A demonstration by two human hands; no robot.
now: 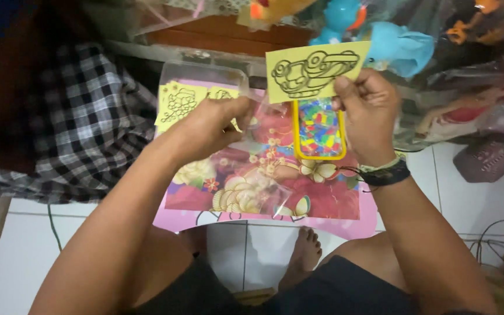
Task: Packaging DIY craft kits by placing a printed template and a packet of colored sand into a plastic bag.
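My right hand (368, 114) holds up a yellow card (316, 70) with a black outline drawing on it, pinched at its lower right corner. My left hand (214, 122) grips a clear plastic sleeve (205, 79) that holds more yellow outline cards (179, 105). Below both hands lies a flat board with a red and pink flower pattern (263, 186). On it rests a yellow-framed phone-shaped case (319, 128) filled with small coloured pieces. A dark band and a pale bracelet sit on my right wrist.
A black and white checked cloth (71, 122) lies at the left. Blue and orange plastic toys in bags (392, 41) pile up at the top right. White floor tiles (468, 204), my bare foot (304, 251) and a loose cable (497, 233) are below.
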